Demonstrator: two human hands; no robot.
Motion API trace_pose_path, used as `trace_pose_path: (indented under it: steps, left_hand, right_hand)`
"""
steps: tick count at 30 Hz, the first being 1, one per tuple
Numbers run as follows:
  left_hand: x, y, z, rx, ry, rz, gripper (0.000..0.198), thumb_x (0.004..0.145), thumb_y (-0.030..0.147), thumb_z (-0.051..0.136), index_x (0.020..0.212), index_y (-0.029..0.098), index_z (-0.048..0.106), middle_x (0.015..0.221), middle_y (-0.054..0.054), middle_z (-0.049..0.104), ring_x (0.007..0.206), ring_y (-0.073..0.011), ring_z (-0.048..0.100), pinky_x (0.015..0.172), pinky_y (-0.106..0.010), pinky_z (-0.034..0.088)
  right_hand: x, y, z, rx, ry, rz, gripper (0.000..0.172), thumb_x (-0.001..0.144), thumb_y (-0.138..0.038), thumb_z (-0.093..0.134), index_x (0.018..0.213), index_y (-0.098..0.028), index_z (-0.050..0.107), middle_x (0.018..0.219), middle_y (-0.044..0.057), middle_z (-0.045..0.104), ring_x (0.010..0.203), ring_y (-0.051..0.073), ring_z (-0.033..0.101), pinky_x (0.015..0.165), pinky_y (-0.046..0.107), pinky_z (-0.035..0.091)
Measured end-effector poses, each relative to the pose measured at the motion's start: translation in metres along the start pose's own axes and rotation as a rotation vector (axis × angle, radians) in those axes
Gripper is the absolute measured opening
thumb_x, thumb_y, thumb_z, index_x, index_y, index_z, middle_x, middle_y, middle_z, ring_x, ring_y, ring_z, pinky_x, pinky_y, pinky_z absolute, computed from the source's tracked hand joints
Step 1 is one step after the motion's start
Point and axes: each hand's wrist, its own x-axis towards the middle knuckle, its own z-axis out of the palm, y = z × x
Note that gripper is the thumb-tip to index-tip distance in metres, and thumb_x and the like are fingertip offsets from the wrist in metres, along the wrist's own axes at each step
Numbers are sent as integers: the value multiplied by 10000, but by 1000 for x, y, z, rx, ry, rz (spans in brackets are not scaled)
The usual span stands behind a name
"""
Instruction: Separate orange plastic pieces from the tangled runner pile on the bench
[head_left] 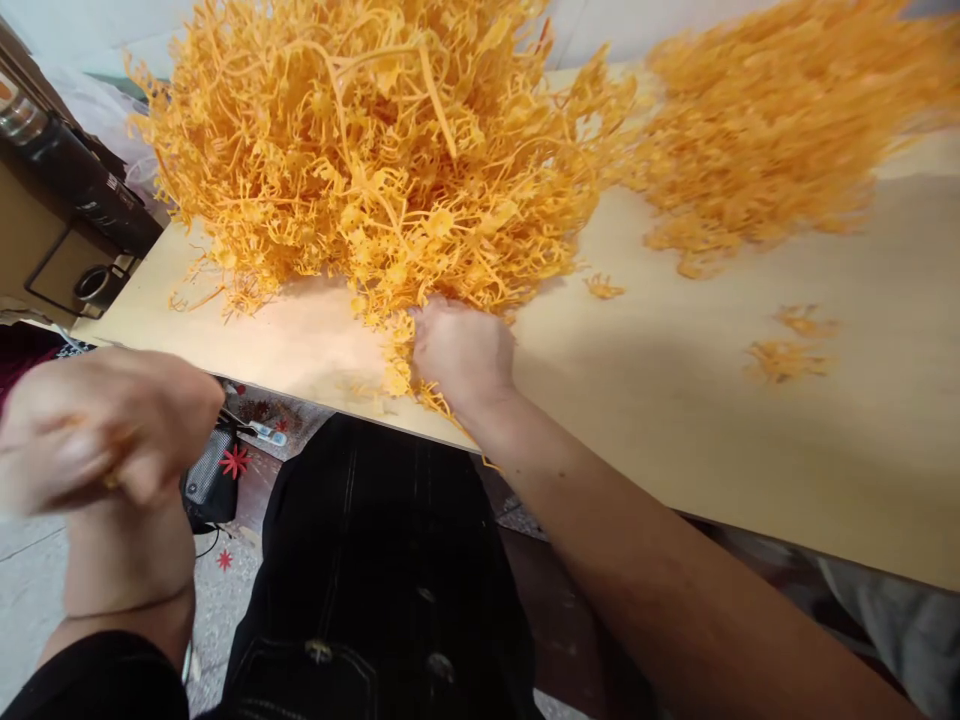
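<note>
A tall heap of tangled orange plastic flower pieces (360, 170), with thin stems and small starry heads, stands on the pale wooden table (645, 460). My right hand (465, 355) is closed at the heap's front edge, gripping a strand of these pieces that hangs toward the table's near edge. Its fingertips are hidden from me. Left of the table and above the floor, my left hand (112, 430) is curled shut and smeared by motion. A speck of orange shows between its fingers, too blurred to name.
A second orange pile (772, 130) lies at the back right, with loose bits (787, 360) before it. A black thermos (90, 180) stands at the left beside cardboard. Below are a black mesh-fronted box (210, 480) and red star-shaped pieces (235, 461) on the floor.
</note>
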Motion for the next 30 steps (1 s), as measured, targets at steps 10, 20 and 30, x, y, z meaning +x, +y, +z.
trace_pose_path:
  steps: [10, 20, 30]
  left_hand:
    - [65, -33, 61, 603, -173, -192, 378, 865, 434, 392, 1051, 175, 595, 998, -67, 648, 901, -173, 588, 789, -297, 437]
    - [93, -52, 65, 727, -181, -351, 402, 828, 487, 410, 960, 160, 603, 767, -51, 641, 695, -164, 568, 652, -281, 406]
    - [93, -48, 61, 517, -406, -311, 253, 802, 393, 446, 804, 162, 549, 720, -15, 584, 645, -125, 515, 614, -250, 402]
  right_hand:
    - [-3, -1, -2, -4, -7, 15, 351, 899, -305, 287, 949, -120, 581, 834, 131, 662, 724, 203, 631, 515, 245, 307]
    - [-2, 0, -2, 26, -8, 15, 337, 889, -299, 301, 940, -127, 585, 862, 135, 668, 711, 211, 631, 544, 259, 345]
    - [-1, 0, -2, 14, -25, 10, 353, 890, -304, 287, 958, -130, 587, 861, 137, 667, 716, 210, 631, 529, 259, 342]
